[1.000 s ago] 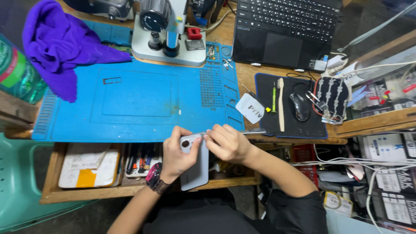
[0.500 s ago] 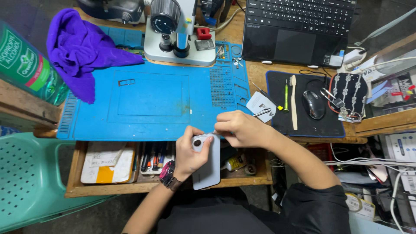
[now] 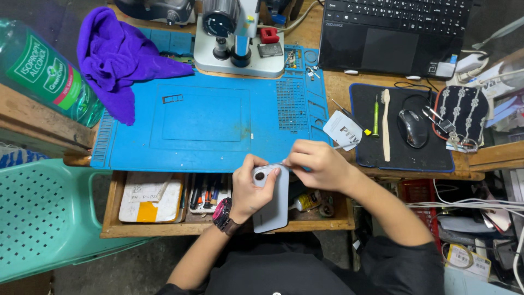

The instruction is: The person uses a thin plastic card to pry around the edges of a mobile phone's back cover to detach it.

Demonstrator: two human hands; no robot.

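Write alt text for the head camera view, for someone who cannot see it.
Seen from above, a person's left hand holds a pale blue phone back-up over an open drawer, while the right hand works a thin tool at its top edge. Beyond lie a blue work mat, microscope and purple cloth.

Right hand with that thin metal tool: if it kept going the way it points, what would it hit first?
The right hand points its thin tool leftward at the pale phone held by the left hand. It would probably meet the phone's top edge near the camera ring, though depth is unclear.
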